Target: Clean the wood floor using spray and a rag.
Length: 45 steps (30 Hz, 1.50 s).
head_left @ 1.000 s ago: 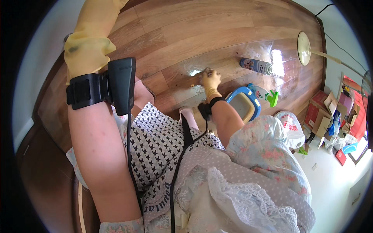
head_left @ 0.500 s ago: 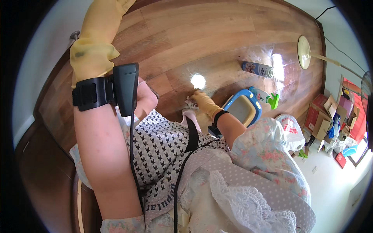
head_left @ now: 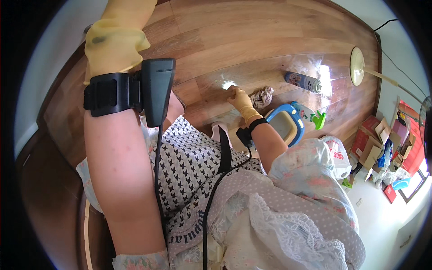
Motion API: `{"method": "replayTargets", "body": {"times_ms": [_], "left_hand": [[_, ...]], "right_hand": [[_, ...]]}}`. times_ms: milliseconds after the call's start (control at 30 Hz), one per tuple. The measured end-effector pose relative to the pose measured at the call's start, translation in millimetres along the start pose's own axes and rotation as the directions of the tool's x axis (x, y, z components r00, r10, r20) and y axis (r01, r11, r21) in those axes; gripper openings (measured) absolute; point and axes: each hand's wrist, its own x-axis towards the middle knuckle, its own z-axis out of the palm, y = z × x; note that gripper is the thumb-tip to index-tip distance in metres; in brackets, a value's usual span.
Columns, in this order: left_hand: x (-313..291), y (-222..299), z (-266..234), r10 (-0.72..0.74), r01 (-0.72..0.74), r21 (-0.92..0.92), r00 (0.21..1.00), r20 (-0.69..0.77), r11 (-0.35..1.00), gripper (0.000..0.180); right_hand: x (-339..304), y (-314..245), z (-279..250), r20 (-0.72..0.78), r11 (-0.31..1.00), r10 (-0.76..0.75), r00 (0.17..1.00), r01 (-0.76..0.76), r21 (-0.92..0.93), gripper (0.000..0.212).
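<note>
A yellow rubber glove covers my left hand [head_left: 128, 13], which reaches up past the top edge; its fingers are out of the picture. Low over the wooden floor [head_left: 234, 33], my gloved right hand [head_left: 240, 102] has its fingers bent and drawn together beside a bright light reflection. Whatever they may hold is hidden. Just right of that hand lies a crumpled, dirty grey-brown cloth [head_left: 262, 97]. A blue-and-cream plastic basin [head_left: 294, 118] stands close to my right wrist.
Beyond the basin are a spray bottle with a green trigger [head_left: 318, 120] and a blue aerosol can [head_left: 302, 82]. A pedestal fan's round base [head_left: 357, 66] stands farther right. Cardboard boxes [head_left: 372, 146] and a white plastic bag [head_left: 337, 157] are at the right.
The cloth, earlier by my right fingers, now lies on the floor to the right of that hand. My right hand has moved slightly forward, and my left hand has gone farther beyond the top edge.
</note>
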Motion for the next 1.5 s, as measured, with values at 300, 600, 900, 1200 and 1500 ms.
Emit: {"method": "replayTargets", "body": {"times_ms": [300, 600, 900, 1200, 1500], "left_hand": [[2, -5, 13, -0.090, 0.095, 0.089, 0.994, -0.066, 0.991, 0.046], [1, -4, 18, -0.083, 0.086, 0.071, 0.996, -0.043, 0.994, 0.047], [-9, -3, 29, -0.031, 0.043, 0.154, 0.996, -0.081, 0.987, 0.047], [16, -21, -27, -0.179, 0.185, -0.164, 0.983, 0.049, 0.969, 0.049], [2, 2, 11, -0.220, 0.227, -0.075, 0.971, 0.092, 0.971, 0.050]], "right_hand": [[8, 8, -10, 0.118, 0.988, 0.089, 0.989, -0.103, 0.116, 0.034], [9, 18, -6, 0.077, 0.994, -0.018, 0.997, 0.009, 0.111, 0.040], [9, 11, -11, 0.117, 1.000, 0.004, 0.993, -0.006, 0.017, 0.047], [15, 14, -7, 0.131, 0.999, -0.036, 0.991, 0.038, -0.006, 0.039], [20, 23, -3, 0.144, 0.998, -0.031, 0.989, 0.038, -0.047, 0.048]]}}
